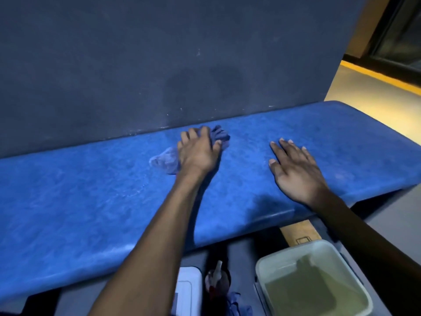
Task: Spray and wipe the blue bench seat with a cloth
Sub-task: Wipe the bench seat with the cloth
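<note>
Cloth (pixel 169 161) lies under left hand (pixel 198 151); right hand (pixel 296 169) flat beside it.

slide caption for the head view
Left hand wipes blue bench seat with cloth; right hand flat.

Bystanders around the work area

A dark grey wall panel (pixel 114 65) is rising at the back, showing darker damp-looking patches near its middle. A pale plastic tub (pixel 268 267) is sitting on the floor at lower right, holding murky greenish water. Left of it, a white lidded container (pixel 189 286) is resting beside a blurred spray bottle (pixel 217 279), with a crumpled blue rag (pixel 237 304) lying just below the bottle. A yellow floor stripe (pixel 376 74) is running along the tan floor (pixel 355 87) at upper right.
</note>
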Motion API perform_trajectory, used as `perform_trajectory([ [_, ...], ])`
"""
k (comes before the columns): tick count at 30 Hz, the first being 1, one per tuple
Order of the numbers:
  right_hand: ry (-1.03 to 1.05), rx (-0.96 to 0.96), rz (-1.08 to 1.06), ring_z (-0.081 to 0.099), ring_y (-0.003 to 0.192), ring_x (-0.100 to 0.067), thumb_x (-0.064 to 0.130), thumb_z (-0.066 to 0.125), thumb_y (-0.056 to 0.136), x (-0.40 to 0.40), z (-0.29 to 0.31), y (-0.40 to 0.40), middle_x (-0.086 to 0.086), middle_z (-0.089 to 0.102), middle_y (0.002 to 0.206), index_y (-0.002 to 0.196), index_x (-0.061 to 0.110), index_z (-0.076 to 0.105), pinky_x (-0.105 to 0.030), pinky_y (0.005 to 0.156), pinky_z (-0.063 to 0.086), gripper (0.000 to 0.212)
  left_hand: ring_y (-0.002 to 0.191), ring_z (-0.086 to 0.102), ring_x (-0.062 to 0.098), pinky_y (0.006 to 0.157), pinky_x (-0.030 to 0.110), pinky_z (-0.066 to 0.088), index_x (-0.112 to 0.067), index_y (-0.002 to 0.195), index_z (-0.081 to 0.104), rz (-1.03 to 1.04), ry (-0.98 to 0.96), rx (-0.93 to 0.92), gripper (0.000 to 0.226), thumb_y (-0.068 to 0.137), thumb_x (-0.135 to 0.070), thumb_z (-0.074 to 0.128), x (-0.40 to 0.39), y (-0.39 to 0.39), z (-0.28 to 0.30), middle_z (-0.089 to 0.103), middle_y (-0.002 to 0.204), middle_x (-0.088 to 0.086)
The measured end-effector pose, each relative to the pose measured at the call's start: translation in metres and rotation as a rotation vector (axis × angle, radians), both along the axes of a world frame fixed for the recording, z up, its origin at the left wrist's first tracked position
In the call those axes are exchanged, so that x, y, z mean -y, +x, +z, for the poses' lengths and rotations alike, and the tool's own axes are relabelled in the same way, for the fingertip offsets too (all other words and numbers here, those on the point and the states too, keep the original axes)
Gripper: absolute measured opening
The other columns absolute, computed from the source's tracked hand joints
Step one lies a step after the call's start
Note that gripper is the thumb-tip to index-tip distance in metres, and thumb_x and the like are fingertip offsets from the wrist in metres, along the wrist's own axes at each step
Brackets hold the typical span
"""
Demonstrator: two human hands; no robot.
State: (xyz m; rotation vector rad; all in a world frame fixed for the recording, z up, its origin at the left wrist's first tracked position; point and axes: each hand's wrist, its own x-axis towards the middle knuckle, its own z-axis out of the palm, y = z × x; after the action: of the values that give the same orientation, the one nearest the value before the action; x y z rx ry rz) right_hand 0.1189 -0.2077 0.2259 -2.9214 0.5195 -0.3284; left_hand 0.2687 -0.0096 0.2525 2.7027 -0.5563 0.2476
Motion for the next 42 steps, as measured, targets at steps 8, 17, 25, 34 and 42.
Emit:
perform_trajectory([
  [8, 0.007, -0.014, 0.009, 0.007, 0.154, -0.016, 0.054, 0.012, 0.092, 0.002, 0.003, -0.001, 0.000, 0.016, 0.167, 0.158, 0.026, 0.020, -0.038, 0.125, 0.001, 0.072, 0.126, 0.047, 0.030, 0.106, 0.044, 0.040, -0.028, 0.138, 0.055, -0.468, -0.048, -0.017, 0.060, 0.090, -0.062, 0.040, -0.042, -0.066, 0.000, 0.057, 0.135, 0.004],
  [17, 0.021, -0.049, 0.001, -0.001, 0.154, -0.014, 0.050, 0.017, 0.101, 0.000, 0.005, -0.003, 0.002, 0.009, 0.168, 0.159, 0.027, 0.013, -0.039, 0.125, -0.002, 0.062, 0.128, 0.043, 0.040, 0.103, 0.046, 0.037, -0.014, 0.134, 0.052, -0.050, -0.009, -0.018, 0.051, 0.100, -0.051, 0.044, -0.067, 0.014, 0.002, 0.053, 0.135, 0.022],
  [25, 0.024, -0.048, 0.010, -0.001, 0.154, -0.012, 0.048, 0.020, 0.103, 0.001, 0.007, -0.002, 0.003, 0.009, 0.168, 0.159, 0.026, 0.014, -0.037, 0.125, -0.003, 0.060, 0.120, 0.050, 0.028, 0.103, 0.043, 0.042, -0.028, 0.137, 0.055, -0.460, -0.052, 0.052, 0.055, 0.093, -0.058, 0.042, -0.090, -0.050, 0.000, 0.059, 0.127, 0.003],
  [34, 0.022, -0.045, -0.005, 0.002, 0.154, -0.013, 0.048, 0.021, 0.103, 0.000, 0.008, -0.002, 0.003, 0.013, 0.167, 0.158, 0.027, 0.017, -0.037, 0.125, -0.001, 0.059, 0.125, 0.045, 0.038, 0.102, 0.044, 0.038, -0.019, 0.135, 0.053, -0.140, -0.015, -0.002, 0.047, 0.099, -0.050, 0.050, -0.045, 0.009, 0.005, 0.056, 0.128, 0.020],
  [42, -0.033, -0.032, 0.028, 0.017, 0.152, -0.024, 0.054, 0.014, 0.098, -0.014, 0.025, -0.008, -0.007, 0.027, 0.163, 0.153, 0.020, 0.031, -0.050, 0.123, 0.012, 0.067, 0.116, 0.050, 0.031, 0.102, 0.042, 0.040, -0.030, 0.133, 0.059, -0.357, -0.096, 0.003, 0.051, 0.090, -0.056, 0.048, -0.096, -0.035, 0.003, 0.061, 0.120, 0.006],
])
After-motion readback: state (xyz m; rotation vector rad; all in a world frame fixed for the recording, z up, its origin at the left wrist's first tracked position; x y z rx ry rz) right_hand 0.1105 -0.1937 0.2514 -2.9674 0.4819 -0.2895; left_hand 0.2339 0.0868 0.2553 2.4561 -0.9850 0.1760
